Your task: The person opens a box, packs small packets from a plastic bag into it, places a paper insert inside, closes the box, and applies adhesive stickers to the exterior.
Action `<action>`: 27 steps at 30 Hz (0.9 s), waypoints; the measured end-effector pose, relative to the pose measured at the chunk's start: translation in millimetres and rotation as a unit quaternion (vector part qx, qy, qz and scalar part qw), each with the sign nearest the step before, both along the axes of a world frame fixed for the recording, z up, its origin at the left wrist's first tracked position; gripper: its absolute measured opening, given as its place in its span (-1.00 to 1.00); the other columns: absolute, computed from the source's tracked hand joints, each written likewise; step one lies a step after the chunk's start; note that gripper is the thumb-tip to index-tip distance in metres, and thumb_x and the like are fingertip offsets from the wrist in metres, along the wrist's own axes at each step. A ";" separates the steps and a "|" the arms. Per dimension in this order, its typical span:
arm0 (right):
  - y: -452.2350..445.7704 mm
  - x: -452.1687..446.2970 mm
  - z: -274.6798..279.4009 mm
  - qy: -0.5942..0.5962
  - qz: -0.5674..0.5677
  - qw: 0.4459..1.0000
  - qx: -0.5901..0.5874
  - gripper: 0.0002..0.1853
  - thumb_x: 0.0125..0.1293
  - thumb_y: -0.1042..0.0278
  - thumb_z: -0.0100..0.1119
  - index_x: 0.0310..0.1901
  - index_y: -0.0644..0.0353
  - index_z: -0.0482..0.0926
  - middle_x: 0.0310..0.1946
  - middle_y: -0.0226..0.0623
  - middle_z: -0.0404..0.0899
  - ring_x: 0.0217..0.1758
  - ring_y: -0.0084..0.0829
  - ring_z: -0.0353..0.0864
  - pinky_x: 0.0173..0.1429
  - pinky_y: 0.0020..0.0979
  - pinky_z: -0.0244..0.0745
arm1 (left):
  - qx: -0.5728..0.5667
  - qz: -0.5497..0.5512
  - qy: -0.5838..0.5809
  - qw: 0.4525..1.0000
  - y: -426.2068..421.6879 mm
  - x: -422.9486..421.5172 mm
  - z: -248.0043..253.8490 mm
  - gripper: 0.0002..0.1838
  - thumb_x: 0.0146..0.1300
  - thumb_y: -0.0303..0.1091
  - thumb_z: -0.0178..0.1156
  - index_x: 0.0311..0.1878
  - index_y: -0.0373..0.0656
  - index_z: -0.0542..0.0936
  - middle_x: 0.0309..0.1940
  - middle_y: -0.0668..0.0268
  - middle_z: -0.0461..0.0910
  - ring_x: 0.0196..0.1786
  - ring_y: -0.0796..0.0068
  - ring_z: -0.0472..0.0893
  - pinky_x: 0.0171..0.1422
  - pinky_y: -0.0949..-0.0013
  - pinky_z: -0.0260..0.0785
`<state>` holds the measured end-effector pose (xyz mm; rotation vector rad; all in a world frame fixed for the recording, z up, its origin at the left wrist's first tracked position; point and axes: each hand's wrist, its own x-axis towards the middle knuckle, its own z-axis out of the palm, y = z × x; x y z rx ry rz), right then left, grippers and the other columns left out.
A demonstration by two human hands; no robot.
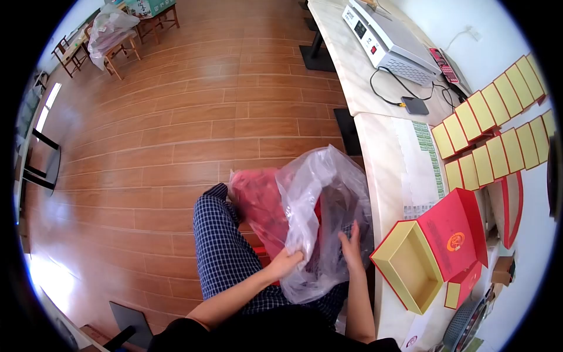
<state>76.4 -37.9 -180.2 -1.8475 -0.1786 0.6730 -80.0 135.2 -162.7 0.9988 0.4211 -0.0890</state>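
A large clear plastic bag [305, 202] stands between my legs, its mouth gaping toward me. Red contents [258, 193] show through its left side; what they are I cannot make out. My left hand [286, 264] is closed around the bag's near rim. Inside or against the right part of the mouth, my right hand [350, 246] has its thumb and fingers apart, touching the plastic. On the table to my right lies an opened red gift box [451, 234] with a gold-lined tray [410, 267] and a round gold emblem on the lid.
Two rows of gold-and-red boxes [492, 108] line the table's wall side. Sticker sheets [425, 158] lie before them. Farther up sit a white machine [390, 44], a black device [415, 105] and cables. A grey basket [463, 322] is at lower right. Chairs [120, 53] stand far left.
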 end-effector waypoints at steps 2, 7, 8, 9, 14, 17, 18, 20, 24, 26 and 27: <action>19.7 13.2 -34.1 -0.116 -0.013 0.982 -0.149 -0.05 0.18 0.13 0.20 0.45 0.36 -0.14 0.43 0.23 -0.09 0.52 -0.01 -0.06 0.52 -0.06 -0.19 | -0.012 -0.011 0.002 1.000 -3.0 -7.2 -2.5 -0.83 0.27 -0.43 -0.03 -0.19 -0.23 0.53 -0.38 0.46 0.45 -0.29 0.62 0.43 -0.18 0.49 0.32; 84.8 21.1 -122.4 -0.226 0.067 0.784 -0.574 0.02 0.11 0.04 0.22 0.42 0.44 -0.14 0.36 0.45 -0.07 0.42 0.20 0.07 0.47 -0.09 -0.02 | 0.017 -0.119 0.040 0.992 20.7 -36.5 45.0 -0.73 0.29 -0.35 -0.01 -0.04 -0.27 0.53 -0.30 0.35 0.52 -0.18 0.57 0.48 -0.05 0.45 0.36; 84.7 25.7 -151.1 -0.286 0.013 0.731 -0.620 -0.10 0.12 0.04 0.19 0.38 0.42 0.06 0.32 0.33 0.16 0.35 0.08 0.27 0.42 -0.08 0.08 | 0.032 -0.081 0.004 0.996 14.5 -51.4 34.0 -0.71 0.29 -0.33 0.00 -0.03 -0.28 0.53 -0.29 0.33 0.53 -0.17 0.54 0.49 -0.03 0.42 0.37; 85.8 36.2 -150.5 -0.286 0.019 0.734 -0.616 -0.10 0.12 0.04 0.19 0.38 0.42 0.06 0.32 0.33 0.16 0.35 0.08 0.27 0.42 -0.08 0.08 | 0.049 -0.044 -0.033 0.997 12.3 -62.0 31.1 -0.69 0.29 -0.31 0.00 -0.01 -0.29 0.52 -0.28 0.31 0.54 -0.16 0.51 0.50 -0.01 0.40 0.37; 35.1 125.0 -268.4 -0.209 -0.167 0.946 -0.181 -0.78 0.16 0.40 0.02 -0.61 0.09 0.56 -0.65 -0.47 0.52 -0.64 -0.43 0.50 -0.56 -0.40 0.40 | 0.006 -0.003 0.113 0.994 40.5 -79.2 43.8 -0.60 0.25 -0.45 0.03 0.17 -0.29 0.44 -0.06 0.33 0.50 0.00 0.53 0.45 0.14 0.42 0.33; 47.8 111.6 -149.1 0.288 -0.239 0.900 0.223 -0.79 0.18 0.40 -0.01 -0.61 0.02 0.45 -0.71 -0.50 0.38 -0.71 -0.54 0.37 -0.60 -0.47 0.32 | 0.055 0.074 0.113 0.989 70.0 -74.5 32.2 -0.64 0.28 -0.43 -0.01 0.14 -0.19 0.47 -0.20 0.42 0.48 -0.19 0.68 0.45 -0.14 0.56 0.35; 57.5 88.3 -122.3 0.318 -0.218 0.892 0.235 -0.79 0.19 0.40 -0.01 -0.59 -0.01 0.42 -0.72 -0.52 0.33 -0.72 -0.58 0.32 -0.62 -0.47 0.29 | 0.085 0.101 0.089 0.987 80.3 -71.6 18.8 -0.68 0.27 -0.44 -0.02 0.08 -0.20 0.49 -0.25 0.44 0.47 -0.24 0.69 0.43 -0.19 0.57 0.34; 91.9 9.3 -65.1 0.319 -0.146 0.920 0.173 -0.88 0.23 0.38 -0.01 -0.46 0.03 0.47 -0.64 -0.56 0.35 -0.64 -0.66 0.34 -0.57 -0.52 0.29 | 0.150 0.194 0.042 0.969 101.1 -73.1 11.3 -0.69 0.22 -0.47 -0.03 0.04 -0.22 0.49 -0.26 0.44 0.45 -0.25 0.67 0.42 -0.18 0.53 0.34; 91.1 -83.7 37.5 0.353 0.022 0.927 0.127 -0.88 0.24 0.42 -0.01 -0.29 0.16 0.54 -0.48 -0.53 0.42 -0.42 -0.69 0.42 -0.39 -0.59 0.32 | 0.107 0.333 0.117 0.930 138.7 -94.2 18.6 -0.70 0.22 -0.41 -0.10 -0.04 -0.25 0.51 -0.33 0.39 0.44 -0.27 0.60 0.40 -0.14 0.50 0.31; 86.8 -90.4 69.1 0.336 0.088 0.931 0.112 -0.85 0.23 0.45 -0.03 -0.24 0.18 0.54 -0.47 -0.52 0.44 -0.44 -0.66 0.41 -0.40 -0.57 0.32 | 0.047 0.366 0.094 0.925 140.5 -96.0 35.7 -0.70 0.20 -0.42 -0.09 -0.04 -0.25 0.51 -0.33 0.39 0.45 -0.27 0.57 0.41 -0.13 0.48 0.32; 90.2 -92.3 90.2 0.276 -0.022 0.958 0.078 -0.83 0.22 0.46 -0.06 -0.23 0.20 0.54 -0.46 -0.51 0.43 -0.46 -0.65 0.39 -0.41 -0.58 0.29 | 0.062 0.364 0.069 0.927 138.2 -97.1 29.8 -0.67 0.18 -0.42 -0.08 -0.01 -0.27 0.50 -0.33 0.38 0.47 -0.28 0.56 0.42 -0.14 0.47 0.33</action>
